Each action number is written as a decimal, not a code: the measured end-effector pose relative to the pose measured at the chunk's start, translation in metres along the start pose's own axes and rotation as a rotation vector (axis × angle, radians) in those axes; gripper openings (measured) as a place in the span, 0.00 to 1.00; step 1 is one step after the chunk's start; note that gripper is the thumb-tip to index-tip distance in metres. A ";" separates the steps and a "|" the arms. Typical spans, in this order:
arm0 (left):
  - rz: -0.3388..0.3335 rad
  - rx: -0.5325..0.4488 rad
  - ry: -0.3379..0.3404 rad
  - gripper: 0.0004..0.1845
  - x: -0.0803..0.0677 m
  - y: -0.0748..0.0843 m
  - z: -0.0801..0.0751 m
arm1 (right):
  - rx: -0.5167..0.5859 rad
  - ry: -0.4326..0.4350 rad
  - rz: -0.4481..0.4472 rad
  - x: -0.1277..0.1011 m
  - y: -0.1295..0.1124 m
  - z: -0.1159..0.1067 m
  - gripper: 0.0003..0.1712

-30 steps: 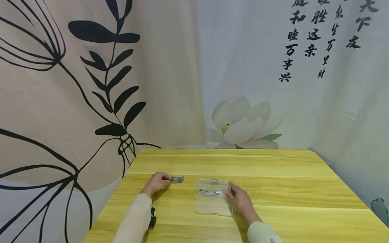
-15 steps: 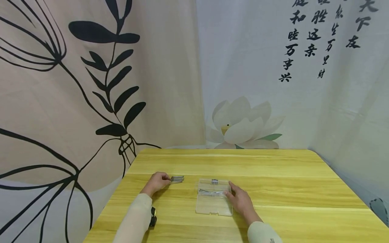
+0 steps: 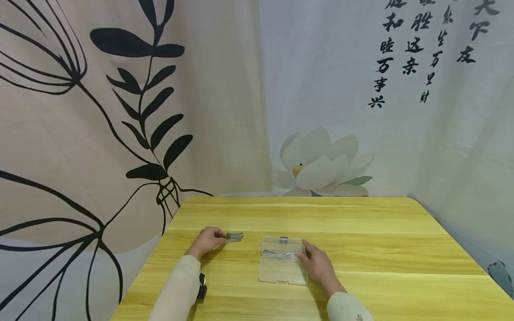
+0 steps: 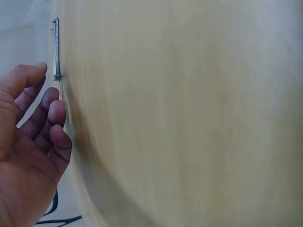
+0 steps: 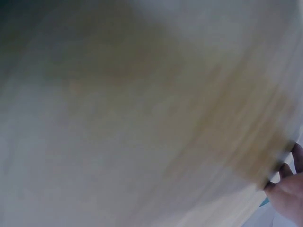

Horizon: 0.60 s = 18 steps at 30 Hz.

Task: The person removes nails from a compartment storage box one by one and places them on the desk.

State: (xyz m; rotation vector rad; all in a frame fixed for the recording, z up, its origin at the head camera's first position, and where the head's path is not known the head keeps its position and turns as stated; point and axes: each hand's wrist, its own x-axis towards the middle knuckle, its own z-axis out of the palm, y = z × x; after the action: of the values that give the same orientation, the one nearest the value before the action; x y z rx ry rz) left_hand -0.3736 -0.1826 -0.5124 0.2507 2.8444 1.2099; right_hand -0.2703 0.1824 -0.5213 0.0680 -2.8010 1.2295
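Observation:
In the head view several short, thin metal rods lie side by side on the table's left half. My left hand is at their left end, its thumb and forefinger tips close together. The left wrist view shows the rods just beyond the bent fingers of the hand, with nothing visible between them. An open, clear plastic box lies flat at the middle. Longer thin metal rods lie across its middle. My right hand holds the box's right edge, thumb on the near side of the fingers.
The wooden table has its far edge against a printed curtain. A dark device sits at my left forearm. The right wrist view is mostly blurred tabletop, with fingertips at its right edge.
My left hand has shifted very slightly to the right against the rods' left end. The right hand and the box stay in place.

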 end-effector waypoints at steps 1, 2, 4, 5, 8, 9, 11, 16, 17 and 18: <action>-0.003 -0.009 -0.005 0.02 0.001 0.000 0.000 | 0.001 -0.001 0.001 0.000 0.000 0.000 0.32; -0.005 -0.017 -0.008 0.02 0.002 0.000 0.000 | -0.002 0.000 0.000 0.000 0.000 0.000 0.32; -0.003 -0.025 -0.013 0.03 0.003 0.002 0.000 | -0.003 0.002 -0.003 0.000 0.001 0.001 0.32; -0.002 -0.031 -0.017 0.03 0.003 0.003 0.000 | -0.005 0.004 -0.004 0.001 0.001 0.001 0.32; 0.009 -0.041 -0.033 0.03 0.004 0.008 -0.001 | -0.012 0.013 -0.012 0.001 0.002 0.001 0.32; 0.016 -0.040 -0.037 0.04 0.004 0.011 -0.002 | -0.012 0.014 -0.012 0.001 0.003 0.001 0.32; 0.036 -0.043 -0.041 0.04 0.005 0.015 -0.002 | -0.014 0.018 -0.016 0.002 0.003 0.001 0.31; 0.102 -0.038 -0.043 0.06 0.007 0.029 0.001 | -0.010 0.016 -0.021 0.001 0.003 0.001 0.31; 0.109 -0.042 -0.048 0.06 0.007 0.032 0.002 | -0.009 0.017 -0.024 0.001 0.004 0.001 0.31; 0.115 -0.046 -0.056 0.07 0.008 0.036 0.003 | -0.007 0.018 -0.025 0.001 0.004 0.001 0.31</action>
State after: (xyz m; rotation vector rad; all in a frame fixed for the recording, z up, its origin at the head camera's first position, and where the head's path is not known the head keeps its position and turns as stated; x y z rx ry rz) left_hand -0.3759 -0.1547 -0.4890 0.4446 2.7855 1.2650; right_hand -0.2715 0.1839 -0.5248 0.0913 -2.7800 1.2090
